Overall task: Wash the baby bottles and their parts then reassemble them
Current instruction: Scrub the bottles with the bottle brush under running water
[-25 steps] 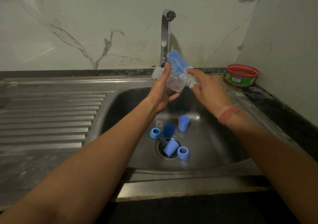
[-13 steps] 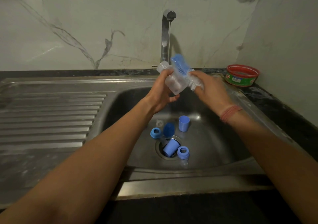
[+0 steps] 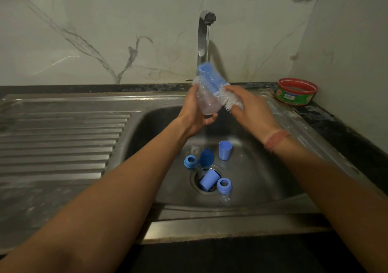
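- Bottle (image 3: 206, 102), clear, head view: your left hand (image 3: 194, 113) grips it above the sink (image 3: 262, 167), under the tap's (image 3: 204, 35) thin stream.
- Brush (image 3: 214, 84), blue and white bristles: your right hand (image 3: 249, 109) holds it against the bottle's upper side.
- Risk: wet plastic looks slippery; a hard stroke could knock the bottle down onto the parts below.
- Risk: a blue cap (image 3: 207, 180) lies on its side over the drain (image 3: 194, 178); it may block outflow.
- Loose parts in the basin: upright blue cup (image 3: 225, 150), two rings (image 3: 190, 161) (image 3: 224, 185), dark blue piece (image 3: 206, 157).
- Desk: steel ribbed drainboard (image 3: 63, 142) at left, dark stone edge, red-rimmed tub (image 3: 297, 92) at right.
- Room: marble-veined wall (image 3: 105, 31), dim light.
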The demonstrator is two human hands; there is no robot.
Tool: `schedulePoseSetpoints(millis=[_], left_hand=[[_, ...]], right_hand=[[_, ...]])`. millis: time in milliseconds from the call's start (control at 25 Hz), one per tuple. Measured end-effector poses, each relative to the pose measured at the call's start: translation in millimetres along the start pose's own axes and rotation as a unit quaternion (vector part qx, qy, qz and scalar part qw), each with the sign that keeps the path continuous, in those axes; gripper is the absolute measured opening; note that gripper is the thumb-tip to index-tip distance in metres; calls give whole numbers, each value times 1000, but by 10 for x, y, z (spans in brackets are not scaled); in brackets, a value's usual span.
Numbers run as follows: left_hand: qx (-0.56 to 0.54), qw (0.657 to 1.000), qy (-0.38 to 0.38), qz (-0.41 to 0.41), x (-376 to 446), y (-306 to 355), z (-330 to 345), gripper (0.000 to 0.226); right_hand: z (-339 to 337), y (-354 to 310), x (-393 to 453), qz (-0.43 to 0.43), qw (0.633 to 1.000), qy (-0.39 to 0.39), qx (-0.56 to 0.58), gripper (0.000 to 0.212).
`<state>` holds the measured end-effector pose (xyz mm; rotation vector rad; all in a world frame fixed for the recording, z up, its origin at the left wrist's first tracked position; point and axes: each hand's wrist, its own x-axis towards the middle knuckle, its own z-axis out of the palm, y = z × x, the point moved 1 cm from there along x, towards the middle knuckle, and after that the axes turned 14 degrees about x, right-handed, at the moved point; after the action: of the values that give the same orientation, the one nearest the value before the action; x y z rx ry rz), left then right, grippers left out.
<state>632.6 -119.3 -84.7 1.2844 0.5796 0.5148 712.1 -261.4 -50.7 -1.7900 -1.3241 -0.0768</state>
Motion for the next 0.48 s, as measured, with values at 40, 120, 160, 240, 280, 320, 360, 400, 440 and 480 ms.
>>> schedulePoseSetpoints(millis=[40, 120, 160, 240, 280, 320, 360, 400, 440, 480], left_hand=[[0, 1000, -4, -5, -15, 1, 25, 54], [-4, 1000, -5, 5, -27, 14, 30, 52], [-11, 1000, -3, 15, -24, 21, 13, 54], [-32, 999, 7, 31, -12, 23, -42, 57], [-41, 998, 14, 36, -1, 23, -75, 58], [-48, 998, 18, 40, 9, 22, -105, 59], [-54, 998, 19, 41, 21, 17, -129, 60], [-60, 997, 16, 40, 17, 17, -135, 62], [-61, 997, 15, 39, 16, 19, -124, 63], [-60, 997, 13, 36, 11, 25, -100, 65]], right_hand=[[-34, 47, 13, 12, 1000, 6, -10, 51], [-52, 78, 12, 13, 1000, 10, -23, 51], [-40, 62, 2, 8, 1000, 9, -25, 51], [4, -32, -34, -6, 1000, -2, -18, 50], [37, -102, -55, -18, 1000, -9, -11, 51], [75, -175, -80, -34, 999, -16, -1, 52], [111, -231, -102, -50, 999, -21, 8, 52], [137, -262, -114, -61, 998, -22, 14, 52], [138, -264, -106, -65, 998, -19, 14, 52], [120, -229, -85, -58, 998, -12, 8, 51]])
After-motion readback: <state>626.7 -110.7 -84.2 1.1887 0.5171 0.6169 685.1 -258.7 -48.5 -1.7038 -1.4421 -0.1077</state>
